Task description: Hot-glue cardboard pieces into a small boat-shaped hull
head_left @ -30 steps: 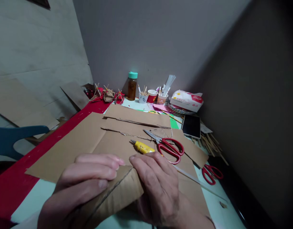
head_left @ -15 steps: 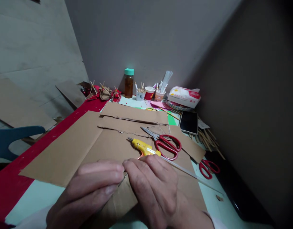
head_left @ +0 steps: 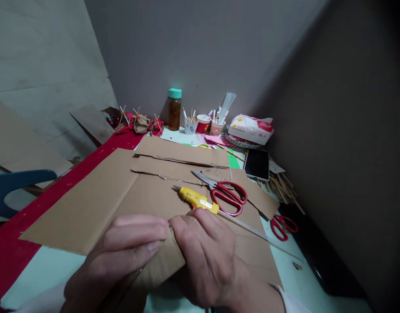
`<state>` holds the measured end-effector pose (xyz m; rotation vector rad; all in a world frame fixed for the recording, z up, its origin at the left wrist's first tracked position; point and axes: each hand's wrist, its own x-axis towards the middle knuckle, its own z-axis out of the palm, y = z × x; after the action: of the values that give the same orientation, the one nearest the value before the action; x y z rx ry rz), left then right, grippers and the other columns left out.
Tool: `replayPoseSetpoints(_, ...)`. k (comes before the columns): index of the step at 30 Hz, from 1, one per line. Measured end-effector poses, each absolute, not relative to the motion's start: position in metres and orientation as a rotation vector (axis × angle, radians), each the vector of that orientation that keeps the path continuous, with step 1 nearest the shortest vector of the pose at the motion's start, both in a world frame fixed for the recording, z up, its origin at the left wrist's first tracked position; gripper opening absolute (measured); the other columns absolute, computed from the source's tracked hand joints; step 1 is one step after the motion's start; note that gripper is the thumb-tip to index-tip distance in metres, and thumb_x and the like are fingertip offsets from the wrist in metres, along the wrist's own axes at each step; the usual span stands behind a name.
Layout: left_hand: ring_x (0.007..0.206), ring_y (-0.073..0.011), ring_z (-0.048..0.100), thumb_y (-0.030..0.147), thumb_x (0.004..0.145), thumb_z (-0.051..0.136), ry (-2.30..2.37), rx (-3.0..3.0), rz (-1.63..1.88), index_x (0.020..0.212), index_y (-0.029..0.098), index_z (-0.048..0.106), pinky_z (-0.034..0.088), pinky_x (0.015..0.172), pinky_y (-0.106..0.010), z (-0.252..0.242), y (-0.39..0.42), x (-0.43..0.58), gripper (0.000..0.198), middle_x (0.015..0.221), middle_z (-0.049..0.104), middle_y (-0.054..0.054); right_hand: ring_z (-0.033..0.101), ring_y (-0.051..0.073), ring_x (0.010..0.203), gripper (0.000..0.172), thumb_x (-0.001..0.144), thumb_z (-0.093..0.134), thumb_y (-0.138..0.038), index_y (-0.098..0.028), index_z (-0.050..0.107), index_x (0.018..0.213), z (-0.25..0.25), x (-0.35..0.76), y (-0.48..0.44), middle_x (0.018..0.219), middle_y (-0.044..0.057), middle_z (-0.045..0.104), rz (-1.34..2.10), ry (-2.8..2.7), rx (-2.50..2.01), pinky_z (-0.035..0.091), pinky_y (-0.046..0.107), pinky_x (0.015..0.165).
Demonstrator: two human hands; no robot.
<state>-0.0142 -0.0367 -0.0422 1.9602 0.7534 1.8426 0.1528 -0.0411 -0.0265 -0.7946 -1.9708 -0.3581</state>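
At the desk's point(head_left: 43, 276) near side, a folded cardboard piece point(head_left: 167, 261) sits low at center between two bare hands, its lower end cut off by the frame and much of its length covered by fingers. The right thumb is hidden; the handle of the glue gun point(head_left: 193, 198) is mostly masked behind the right knuckles. The left hand point(head_left: 121, 250) lies slantwise, fingers bunched and pointing right, its grip closed along the piece's upper edge. The right hand point(head_left: 208, 258) arches over the far corner, knuckles up, its grip also closed on the cardboard; the fingertips of both hands nearly meet, and whether they touch is hard to tell. Just beyond, flat sheets point(head_left: 82, 198) spread across the desk, with red-handled scissors point(head_left: 230, 198) beside the gun. Pale desktop shows at lower left and along the sheets' right edge, near a black object point(head_left: 320, 256).
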Motion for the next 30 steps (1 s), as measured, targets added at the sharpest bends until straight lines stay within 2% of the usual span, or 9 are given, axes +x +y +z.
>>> replayPoseSetpoints(2, 0.092, -0.0312, 0.068, 0.016, 0.075, 0.064, 0.6, 2.234, 1.599, 0.126, 0.034, 0.068, 0.065, 0.075, -0.049, -0.04, -0.024, -0.023, 0.054, 0.108, 0.075, -0.005, 0.054, 0.022, 0.064, 0.019, 0.086, 0.045, -0.008, -0.007, 0.061, 0.096, -0.027, 0.153, -0.04, 0.073, 0.011, 0.064, -0.311, -1.993, -0.839, 0.046, 0.035, 0.059)
replayPoseSetpoints(6, 0.091, -0.0236, 0.072, -0.001, 0.067, 0.067, 0.464, 2.253, 1.684, 0.118, 0.023, 0.069, 0.066, 0.081, -0.037, -0.023, -0.006, -0.022, 0.056, 0.106, 0.075, -0.006, 0.056, 0.022, 0.065, 0.024, 0.083, 0.046, -0.004, -0.007, 0.059, 0.103, -0.027, 0.154, -0.035, 0.076, 0.011, 0.065, -0.344, -1.931, -0.843, 0.047, 0.036, 0.06)
replayPoseSetpoints(9, 0.085, -0.0208, 0.074, 0.007, 0.071, 0.072, 0.669, 2.122, 1.612, 0.114, 0.022, 0.068, 0.066, 0.074, -0.028, -0.012, -0.006, -0.008, 0.045, 0.099, 0.076, -0.006, 0.063, 0.023, 0.071, 0.03, 0.083, 0.044, -0.002, -0.011, 0.058, 0.108, -0.02, 0.156, -0.033, 0.08, 0.01, 0.068, -0.291, -1.856, -0.874, 0.051, 0.035, 0.062)
replayPoseSetpoints(12, 0.098, -0.0212, 0.075, 0.014, 0.078, 0.072, 0.888, 1.991, 1.627, 0.124, 0.026, 0.062, 0.064, 0.085, -0.026, -0.012, -0.009, 0.0, 0.049, 0.113, 0.074, -0.006, 0.066, 0.019, 0.073, 0.025, 0.089, 0.043, -0.005, -0.014, 0.058, 0.107, -0.012, 0.158, -0.033, 0.086, 0.009, 0.07, -0.17, -1.729, -1.036, 0.055, 0.031, 0.065)
replayPoseSetpoints(16, 0.104, -0.0177, 0.075, 0.025, 0.089, 0.065, 1.004, 2.045, 1.427, 0.121, 0.029, 0.065, 0.059, 0.09, -0.018, -0.013, -0.007, 0.0, 0.032, 0.111, 0.078, -0.002, 0.071, 0.015, 0.08, 0.018, 0.096, 0.05, -0.014, -0.018, 0.062, 0.109, -0.004, 0.159, -0.035, 0.093, 0.004, 0.074, 0.06, -1.612, -1.119, 0.057, 0.025, 0.072)
replayPoseSetpoints(22, 0.101, -0.0263, 0.077, 0.033, 0.092, 0.062, 0.923, 1.9, 1.253, 0.125, 0.024, 0.066, 0.066, 0.081, -0.028, -0.008, -0.002, 0.0, 0.035, 0.114, 0.079, -0.01, 0.069, 0.013, 0.073, 0.015, 0.097, 0.054, -0.024, -0.017, 0.066, 0.104, 0.0, 0.163, -0.035, 0.089, 0.001, 0.074, 0.095, -1.566, -1.23, 0.052, 0.025, 0.067)
replayPoseSetpoints(26, 0.122, -0.0336, 0.067, 0.033, 0.091, 0.063, 0.985, 1.812, 1.269, 0.138, 0.022, 0.059, 0.061, 0.097, -0.043, -0.016, -0.003, -0.002, 0.049, 0.134, 0.07, -0.015, 0.07, 0.015, 0.086, 0.023, 0.102, 0.047, -0.023, -0.018, 0.068, 0.108, 0.0, 0.166, -0.035, 0.099, 0.004, 0.075, 0.193, -1.599, -1.195, 0.053, 0.027, 0.076)
replayPoseSetpoints(28, 0.123, -0.0332, 0.067, 0.031, 0.091, 0.063, 0.962, 1.802, 1.266, 0.139, 0.024, 0.058, 0.062, 0.097, -0.042, -0.016, -0.003, -0.004, 0.049, 0.133, 0.07, -0.014, 0.069, 0.017, 0.091, 0.026, 0.103, 0.044, -0.022, -0.019, 0.069, 0.111, 0.0, 0.166, -0.035, 0.104, 0.005, 0.074, 0.249, -1.593, -1.175, 0.054, 0.03, 0.079)
replayPoseSetpoints(30, 0.11, -0.031, 0.074, 0.031, 0.092, 0.063, 0.886, 1.802, 1.233, 0.136, 0.028, 0.062, 0.066, 0.088, -0.038, -0.012, -0.003, -0.004, 0.044, 0.124, 0.075, -0.011, 0.068, 0.018, 0.09, 0.024, 0.103, 0.046, -0.02, -0.02, 0.07, 0.108, 0.0, 0.165, -0.035, 0.101, 0.004, 0.073, 0.224, -1.582, -1.148, 0.053, 0.032, 0.08)
